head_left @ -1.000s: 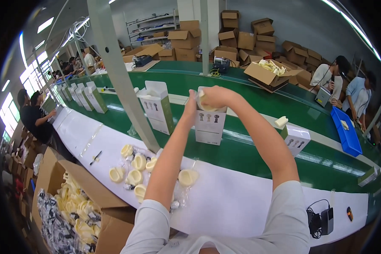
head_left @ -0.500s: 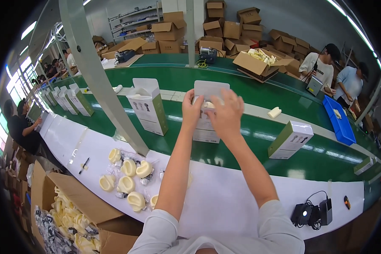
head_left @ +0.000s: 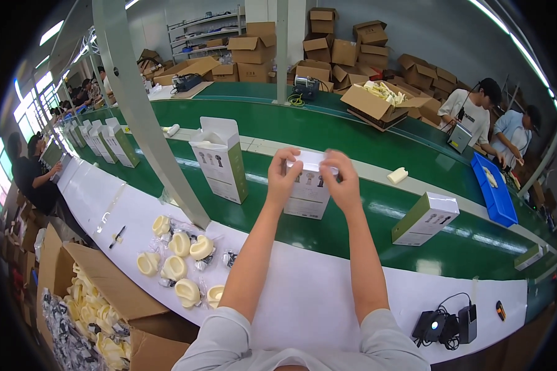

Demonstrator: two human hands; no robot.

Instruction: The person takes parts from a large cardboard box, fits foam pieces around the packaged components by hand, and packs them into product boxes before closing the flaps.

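While the printed carton (head_left: pixel 306 198) is clamped by the left hand (head_left: pixel 282 179), the right hand's grip (head_left: pixel 344 183) cannot be determined.

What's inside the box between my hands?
A white flap shows at the top of the box, between your left hand and right hand. The contents are covered and can't be seen.

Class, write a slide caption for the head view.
Left hand and right hand at the top of a printed white carton on a green conveyor, cream plastic parts nearby.
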